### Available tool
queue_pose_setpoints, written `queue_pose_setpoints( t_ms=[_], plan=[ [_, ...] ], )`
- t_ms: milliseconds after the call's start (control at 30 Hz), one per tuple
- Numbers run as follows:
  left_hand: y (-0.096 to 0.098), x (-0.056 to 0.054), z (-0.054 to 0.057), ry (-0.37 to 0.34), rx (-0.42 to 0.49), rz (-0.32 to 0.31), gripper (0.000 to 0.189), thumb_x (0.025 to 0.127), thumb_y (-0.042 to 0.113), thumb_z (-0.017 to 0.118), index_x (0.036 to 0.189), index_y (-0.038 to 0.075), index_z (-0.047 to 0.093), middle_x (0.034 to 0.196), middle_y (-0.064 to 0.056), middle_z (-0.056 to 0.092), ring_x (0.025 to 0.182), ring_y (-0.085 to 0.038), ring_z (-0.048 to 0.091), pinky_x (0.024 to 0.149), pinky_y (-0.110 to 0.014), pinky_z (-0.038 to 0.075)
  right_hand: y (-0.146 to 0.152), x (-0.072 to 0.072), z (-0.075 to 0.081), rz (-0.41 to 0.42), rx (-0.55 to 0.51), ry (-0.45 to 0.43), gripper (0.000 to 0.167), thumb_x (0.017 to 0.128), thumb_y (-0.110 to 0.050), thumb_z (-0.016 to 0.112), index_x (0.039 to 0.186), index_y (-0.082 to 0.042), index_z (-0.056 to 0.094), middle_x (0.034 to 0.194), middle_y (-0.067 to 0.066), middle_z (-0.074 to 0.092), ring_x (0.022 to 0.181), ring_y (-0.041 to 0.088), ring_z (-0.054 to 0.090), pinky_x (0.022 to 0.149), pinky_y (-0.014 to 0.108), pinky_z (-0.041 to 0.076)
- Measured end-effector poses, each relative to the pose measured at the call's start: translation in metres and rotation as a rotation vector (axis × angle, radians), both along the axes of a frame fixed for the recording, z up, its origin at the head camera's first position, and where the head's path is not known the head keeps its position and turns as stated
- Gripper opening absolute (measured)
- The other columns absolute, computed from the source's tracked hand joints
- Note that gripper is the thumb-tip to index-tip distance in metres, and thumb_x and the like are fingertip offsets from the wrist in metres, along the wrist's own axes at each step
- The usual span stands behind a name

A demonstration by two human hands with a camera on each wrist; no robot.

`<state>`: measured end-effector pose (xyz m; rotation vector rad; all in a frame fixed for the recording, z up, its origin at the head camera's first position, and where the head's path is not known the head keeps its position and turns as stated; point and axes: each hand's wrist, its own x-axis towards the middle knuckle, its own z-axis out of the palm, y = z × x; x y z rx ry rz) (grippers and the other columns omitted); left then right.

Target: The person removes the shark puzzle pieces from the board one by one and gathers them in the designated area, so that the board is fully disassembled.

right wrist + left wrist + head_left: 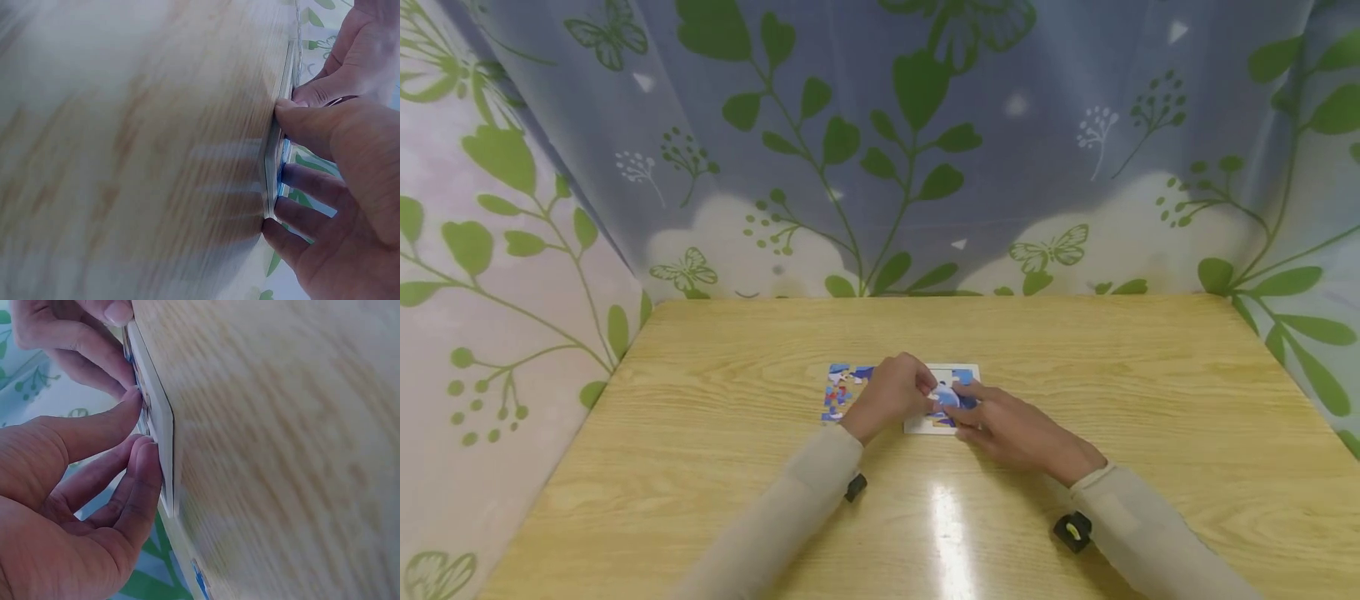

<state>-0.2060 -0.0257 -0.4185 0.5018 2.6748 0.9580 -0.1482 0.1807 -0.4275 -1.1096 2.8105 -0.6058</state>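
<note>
A white-bordered puzzle board [919, 427] with blue and white picture pieces lies on the table, partly covered by both hands. Over its left half, my left hand [891, 396] bends its fingers down to the surface. In the left wrist view, the thumb and fingertips of that left hand [94, 487] pinch at a small puzzle piece [145, 422], mostly hidden. My right hand [1011, 425] rests its fingertips on the right side of the board, fingers fairly straight and spread. From the right wrist view, the right thumb [306, 122] touches the board's near edge [270, 159].
Loose puzzle pieces [837, 396] in blue, red and white lie in a group left of the board. The wood-grain table [737, 350] reaches back to a leaf-patterned curtain [865, 167]. Dark wrist devices [1072, 532] sit under the sleeves.
</note>
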Motion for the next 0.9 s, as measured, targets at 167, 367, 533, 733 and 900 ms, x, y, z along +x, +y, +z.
queue_pose_setpoints(
  t_ms=[167, 367, 533, 733, 900],
  plan=[
    [0.000, 0.000, 0.000, -0.004, 0.016, 0.010, 0.026, 0.079, 0.008, 0.087, 0.102, 0.003, 0.078, 0.088, -0.001, 0.072, 0.079, -0.013, 0.064, 0.073, -0.027, 0.055, 0.000, 0.001, 0.001, -0.011, 0.024, 0.007, 0.036, 0.100, -0.012, 0.065, 0.134, 0.000, 0.063, 0.147, 0.033, 0.045, 0.132, 0.052, 0.046, 0.101, 0.055, 0.047],
    [-0.001, -0.001, -0.001, -0.016, 0.041, 0.019, 0.026, 0.076, 0.008, 0.089, 0.098, 0.004, 0.077, 0.082, 0.001, 0.068, 0.075, -0.013, 0.062, 0.069, -0.024, 0.053, 0.004, 0.008, 0.006, 0.023, 0.025, 0.108, 0.029, 0.095, -0.004, 0.068, 0.124, 0.000, 0.070, 0.138, 0.033, 0.053, 0.122, 0.051, 0.056, 0.093, 0.051, 0.053],
    [0.001, 0.000, 0.002, -0.009, 0.015, 0.019, 0.025, 0.075, 0.008, 0.089, 0.097, 0.005, 0.077, 0.080, 0.002, 0.068, 0.074, -0.012, 0.062, 0.068, -0.024, 0.053, 0.006, 0.010, 0.004, 0.012, 0.023, 0.089, 0.030, 0.095, -0.003, 0.068, 0.125, -0.001, 0.070, 0.139, 0.032, 0.053, 0.122, 0.051, 0.056, 0.095, 0.053, 0.051],
    [0.002, -0.001, 0.002, 0.009, -0.005, 0.023, 0.024, 0.074, 0.008, 0.090, 0.094, 0.006, 0.076, 0.080, 0.002, 0.067, 0.074, -0.012, 0.061, 0.069, -0.025, 0.052, 0.005, 0.011, 0.004, 0.004, 0.024, 0.097, 0.030, 0.095, -0.002, 0.067, 0.125, -0.002, 0.070, 0.140, 0.031, 0.053, 0.123, 0.050, 0.056, 0.097, 0.054, 0.050],
    [0.003, 0.000, 0.003, 0.029, 0.001, 0.041, 0.021, 0.076, 0.008, 0.089, 0.092, 0.007, 0.076, 0.084, 0.000, 0.069, 0.077, -0.014, 0.062, 0.072, -0.026, 0.053, 0.004, 0.011, 0.004, -0.012, 0.020, 0.082, 0.029, 0.096, -0.003, 0.067, 0.125, -0.002, 0.070, 0.141, 0.031, 0.052, 0.124, 0.051, 0.054, 0.099, 0.054, 0.048]
  ],
)
